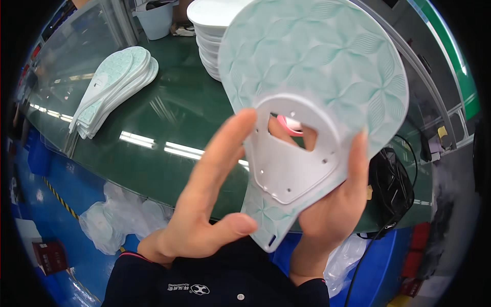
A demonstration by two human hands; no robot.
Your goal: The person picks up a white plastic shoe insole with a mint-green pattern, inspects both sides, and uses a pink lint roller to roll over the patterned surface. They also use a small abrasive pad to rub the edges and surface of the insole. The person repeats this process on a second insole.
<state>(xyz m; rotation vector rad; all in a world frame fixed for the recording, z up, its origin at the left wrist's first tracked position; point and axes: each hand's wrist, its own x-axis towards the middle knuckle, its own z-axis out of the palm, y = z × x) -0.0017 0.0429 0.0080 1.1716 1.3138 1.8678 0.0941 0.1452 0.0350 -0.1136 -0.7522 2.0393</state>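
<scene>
A pale green leaf-patterned paddle-shaped panel (317, 56) is held up in front of me, its narrow end pointing down. A white plastic plate (286, 174) with small holes and a larger cut-out sits on its lower part. My right hand (337, 204) grips the panel's lower right edge, thumb on the front and the other fingers hidden behind. My left hand (199, 204) is beside the left edge, fingers stretched and thumb apart; its fingertip is at the white plate's rim, and I cannot tell if it touches. Skin and something pink (290, 124) show through the cut-out.
Similar panels (115, 84) lie stacked at the left of the green table (153, 120). A stack of white rounded parts (207, 38) stands behind, near a pale bucket (154, 20). On the right is a black bag (391, 187) with a cable. Clear plastic bags (120, 217) lie below the table's edge.
</scene>
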